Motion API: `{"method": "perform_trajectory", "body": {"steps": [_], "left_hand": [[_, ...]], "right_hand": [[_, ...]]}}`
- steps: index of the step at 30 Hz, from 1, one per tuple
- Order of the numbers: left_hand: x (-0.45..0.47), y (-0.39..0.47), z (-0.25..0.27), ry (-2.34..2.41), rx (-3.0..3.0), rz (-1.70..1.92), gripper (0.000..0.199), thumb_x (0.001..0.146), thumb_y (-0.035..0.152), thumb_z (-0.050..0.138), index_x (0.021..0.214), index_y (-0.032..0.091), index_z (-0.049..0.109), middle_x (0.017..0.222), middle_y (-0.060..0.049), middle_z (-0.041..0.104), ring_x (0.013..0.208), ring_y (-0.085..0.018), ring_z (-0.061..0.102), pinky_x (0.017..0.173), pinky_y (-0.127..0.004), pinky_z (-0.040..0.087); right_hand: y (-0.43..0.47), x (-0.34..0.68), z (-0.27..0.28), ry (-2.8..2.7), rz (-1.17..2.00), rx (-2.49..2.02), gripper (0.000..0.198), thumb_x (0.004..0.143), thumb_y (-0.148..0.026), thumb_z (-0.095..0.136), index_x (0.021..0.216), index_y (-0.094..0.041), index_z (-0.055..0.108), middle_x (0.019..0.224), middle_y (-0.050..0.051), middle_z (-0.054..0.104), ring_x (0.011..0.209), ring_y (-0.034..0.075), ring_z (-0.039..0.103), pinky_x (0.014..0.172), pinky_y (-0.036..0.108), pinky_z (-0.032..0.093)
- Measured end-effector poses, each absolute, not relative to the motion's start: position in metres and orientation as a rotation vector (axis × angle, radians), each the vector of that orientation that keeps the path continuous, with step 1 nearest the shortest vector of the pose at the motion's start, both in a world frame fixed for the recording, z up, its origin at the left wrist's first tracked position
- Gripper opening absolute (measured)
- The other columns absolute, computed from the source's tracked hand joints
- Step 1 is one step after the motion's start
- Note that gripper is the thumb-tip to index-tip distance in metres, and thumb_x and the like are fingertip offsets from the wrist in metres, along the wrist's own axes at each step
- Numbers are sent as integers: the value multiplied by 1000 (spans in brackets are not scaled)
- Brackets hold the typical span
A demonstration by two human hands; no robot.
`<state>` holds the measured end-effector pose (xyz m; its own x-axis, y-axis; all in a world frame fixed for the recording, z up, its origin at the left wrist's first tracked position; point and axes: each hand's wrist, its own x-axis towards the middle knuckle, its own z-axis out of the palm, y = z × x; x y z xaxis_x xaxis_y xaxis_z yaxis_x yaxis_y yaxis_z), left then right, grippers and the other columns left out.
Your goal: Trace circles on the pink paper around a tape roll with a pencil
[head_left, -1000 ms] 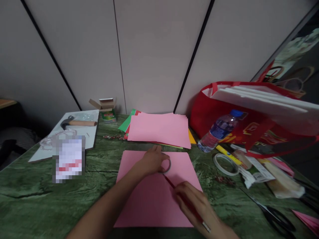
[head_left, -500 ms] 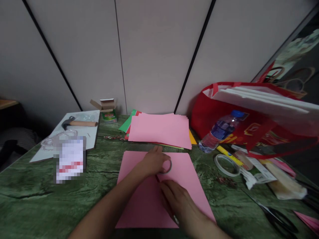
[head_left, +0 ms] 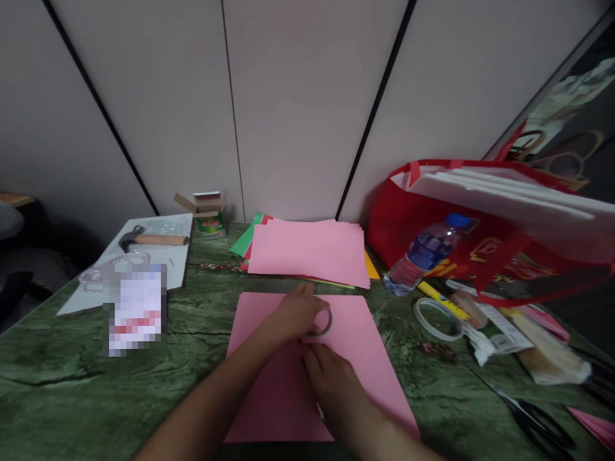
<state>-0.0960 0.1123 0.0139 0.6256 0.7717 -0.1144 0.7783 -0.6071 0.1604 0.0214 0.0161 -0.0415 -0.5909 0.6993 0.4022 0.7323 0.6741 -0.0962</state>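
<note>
On pink paper (head_left: 278, 410), pencil (head_left: 321, 413) in right hand (head_left: 334, 381), long axis pointing forward-left

Grey wall panels (head_left: 298, 109) stand — dark seams (head_left: 375, 109) between.

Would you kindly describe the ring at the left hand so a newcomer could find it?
On the green table, find the large pink sheet nearest the person. The ring is on its far half, at the left hand. Unlike the larger white roll to the right, it is slim and darker.
</note>
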Motion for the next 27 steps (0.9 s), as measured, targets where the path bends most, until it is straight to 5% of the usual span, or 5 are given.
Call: {"method": "perform_trajectory", "body": {"steps": [6,11,15,20,27], "left_hand": [[-90,104,14,1325,2686,-61,24,78,22,61,102,20,63,98,-9,56,95,-25,51,77,-32,43],[-74,83,10,1428,2738,-122,34,79,6,47,112,9,58,104,-18,60,96,-28,54,78,-39,44],[-60,67,-9,1579,2731,-165,45,84,10,43,127,2,48,122,-29,52,115,-39,48,90,-54,37],[-46,60,-38,1795,2709,-173,53,85,22,47,136,9,43,137,-24,43,126,-43,38,101,-60,26],[-43,58,-48,1804,2688,-78,55,76,14,55,129,1,50,136,-26,44,128,-44,34,104,-60,27]], "right_hand": [[8,64,-6,-2150,555,-1109,19,85,-13,45,97,-18,60,80,6,66,68,15,64,61,24,52],[30,105,21,-1764,529,-1293,19,86,-34,53,82,-19,64,79,6,67,70,18,65,60,25,52],[56,107,30,-1571,608,-1281,25,86,-42,55,90,-18,61,82,6,67,71,18,66,65,28,54],[90,72,31,-1738,738,-1094,25,89,-36,52,106,-18,53,93,7,66,83,18,65,74,31,53],[118,20,25,-2192,856,-1087,16,89,-15,44,104,-18,50,88,5,65,75,16,63,68,28,48]]}}
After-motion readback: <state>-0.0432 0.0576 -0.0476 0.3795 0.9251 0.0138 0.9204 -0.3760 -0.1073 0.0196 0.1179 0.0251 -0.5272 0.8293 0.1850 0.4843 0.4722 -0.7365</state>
